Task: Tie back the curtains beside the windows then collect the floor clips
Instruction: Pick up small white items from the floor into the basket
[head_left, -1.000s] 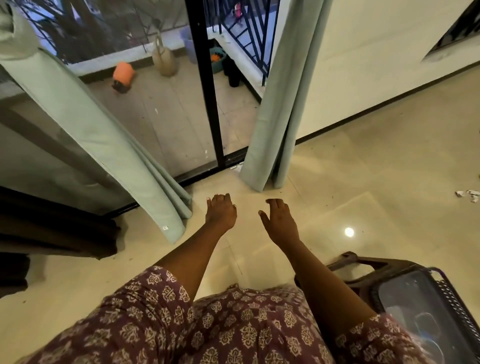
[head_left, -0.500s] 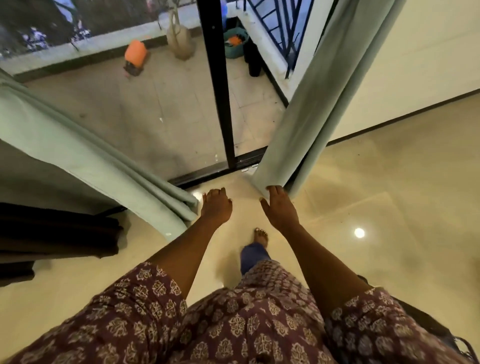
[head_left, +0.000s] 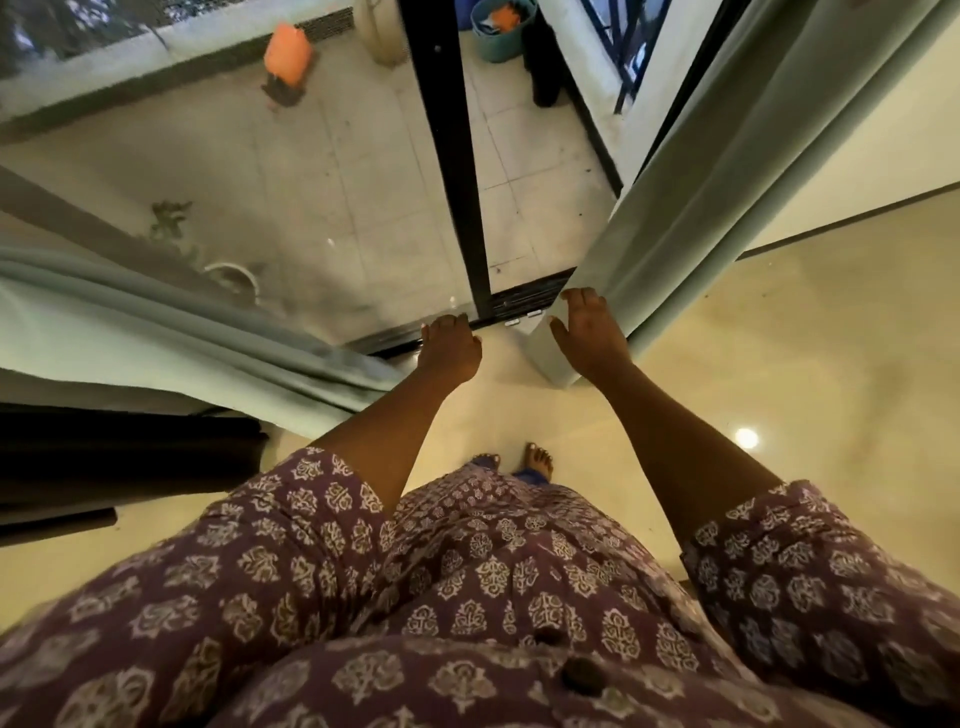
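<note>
Both of our hands are stretched out ahead of us, backs up, holding nothing. Our left hand (head_left: 450, 349) sits near the centre of the view, its relaxed fingers pointing toward 12 o'clock over the dark door track (head_left: 524, 304). Our right hand (head_left: 587, 335) lies just toward 3 o'clock from it, fingers straight and spread, laid against the lower hem of the right curtain (head_left: 727, 171); whether it presses the cloth or only overlaps it we cannot tell.

We count two curtains, both pale grey-green, plain and heavy, falling in long soft folds. The right curtain runs from the 1 o'clock corner down to the floor (head_left: 779, 364) beside our right hand. The left curtain (head_left: 156, 332) sweeps in from 9 o'clock, slanting toward the centre and ending near our left forearm. Neither is tied back.

Between them stands one black door frame post (head_left: 452, 156), toward 12 o'clock. Two small white bits (head_left: 522, 318) lie on the track between our hands, too small to identify. One orange object (head_left: 288, 49) sits outside at 11 o'clock.
</note>
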